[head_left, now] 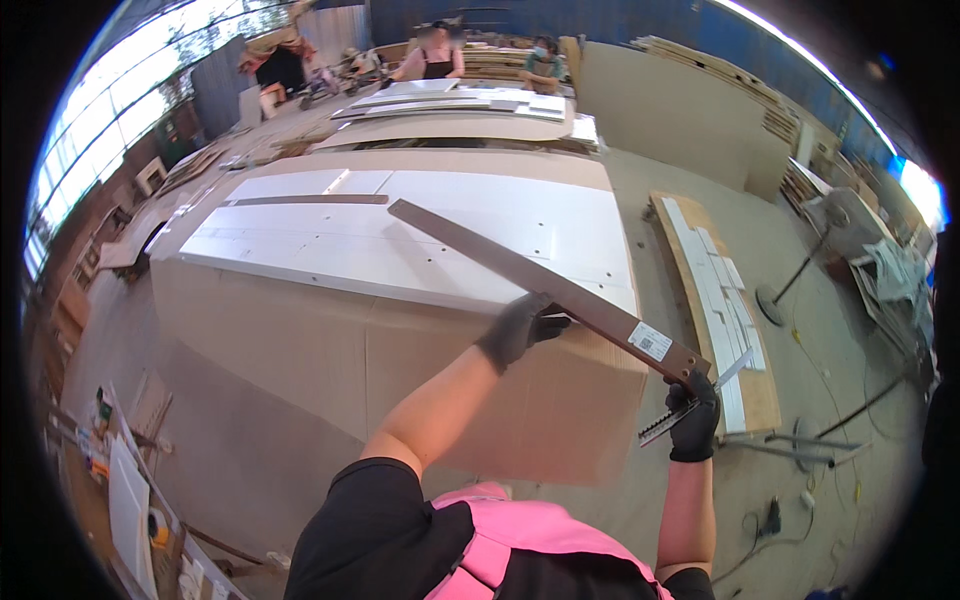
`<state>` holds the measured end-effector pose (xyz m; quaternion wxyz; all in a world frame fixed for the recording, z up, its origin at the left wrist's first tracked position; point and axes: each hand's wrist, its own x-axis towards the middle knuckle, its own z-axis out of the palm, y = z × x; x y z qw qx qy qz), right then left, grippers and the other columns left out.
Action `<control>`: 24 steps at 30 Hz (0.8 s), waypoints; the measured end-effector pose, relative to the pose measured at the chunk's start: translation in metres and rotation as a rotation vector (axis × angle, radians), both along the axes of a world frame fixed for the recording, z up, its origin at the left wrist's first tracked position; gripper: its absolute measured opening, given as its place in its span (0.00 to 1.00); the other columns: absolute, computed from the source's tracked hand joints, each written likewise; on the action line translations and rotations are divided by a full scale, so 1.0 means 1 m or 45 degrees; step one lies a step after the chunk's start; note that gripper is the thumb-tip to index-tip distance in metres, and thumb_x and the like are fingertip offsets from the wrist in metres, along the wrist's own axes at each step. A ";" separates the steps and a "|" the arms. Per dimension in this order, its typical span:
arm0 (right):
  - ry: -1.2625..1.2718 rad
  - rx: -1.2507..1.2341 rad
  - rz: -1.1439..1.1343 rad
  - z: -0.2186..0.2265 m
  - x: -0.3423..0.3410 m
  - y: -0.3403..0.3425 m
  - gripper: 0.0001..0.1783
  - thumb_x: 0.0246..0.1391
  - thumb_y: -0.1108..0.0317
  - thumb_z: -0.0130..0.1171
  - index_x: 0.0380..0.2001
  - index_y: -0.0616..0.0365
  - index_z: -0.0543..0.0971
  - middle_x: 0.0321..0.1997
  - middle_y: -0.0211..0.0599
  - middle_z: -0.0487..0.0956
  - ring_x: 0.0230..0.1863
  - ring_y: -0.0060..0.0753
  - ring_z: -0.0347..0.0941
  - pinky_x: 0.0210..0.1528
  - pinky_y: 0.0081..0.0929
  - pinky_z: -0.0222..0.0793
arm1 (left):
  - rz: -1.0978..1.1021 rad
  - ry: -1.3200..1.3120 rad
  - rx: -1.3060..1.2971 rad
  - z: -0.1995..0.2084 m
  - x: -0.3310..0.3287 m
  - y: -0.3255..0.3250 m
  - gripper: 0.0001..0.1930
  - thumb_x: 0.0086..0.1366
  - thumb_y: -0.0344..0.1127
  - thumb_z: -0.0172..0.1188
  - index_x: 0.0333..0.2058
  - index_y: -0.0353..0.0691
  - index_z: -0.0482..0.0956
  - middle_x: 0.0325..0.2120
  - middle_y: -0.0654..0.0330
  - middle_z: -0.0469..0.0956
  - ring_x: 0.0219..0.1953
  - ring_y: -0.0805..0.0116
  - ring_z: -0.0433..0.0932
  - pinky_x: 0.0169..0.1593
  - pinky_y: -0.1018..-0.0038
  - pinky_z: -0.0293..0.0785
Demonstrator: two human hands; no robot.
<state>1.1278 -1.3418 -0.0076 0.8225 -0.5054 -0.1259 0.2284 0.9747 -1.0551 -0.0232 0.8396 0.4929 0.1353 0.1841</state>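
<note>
A long, narrow brown board (520, 272) slants across the view, its far end over the white panels and its near end at the right. My left hand (520, 330), in a black glove, holds the board's lower edge near its middle. My right hand (694, 415), also gloved in black, grips the near end, where small holes show. A white label (650, 341) is stuck on the board near that hand. From the same hand sticks out a thin metal strip with a toothed-looking edge (664, 427); its kind is unclear. White panels (480, 205) with small holes lie below the board.
The panels rest on a cardboard-covered stack (400, 350). Another brown strip (310, 199) lies on them. White strips lie on a low pallet (757, 408) at right. Two people (438, 60) are behind a farther panel stack (450, 103). Cables (790, 535) run across the floor.
</note>
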 end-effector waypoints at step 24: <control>0.222 -0.241 0.984 -0.117 0.409 0.315 0.13 0.56 0.61 0.57 0.41 0.54 0.73 0.33 0.46 0.81 0.16 0.15 0.65 0.15 0.16 0.61 | 1.534 0.436 -0.410 -0.115 -0.026 -0.119 0.20 0.69 0.44 0.52 0.56 0.43 0.69 0.45 0.56 0.78 0.45 0.63 0.77 0.49 0.67 0.73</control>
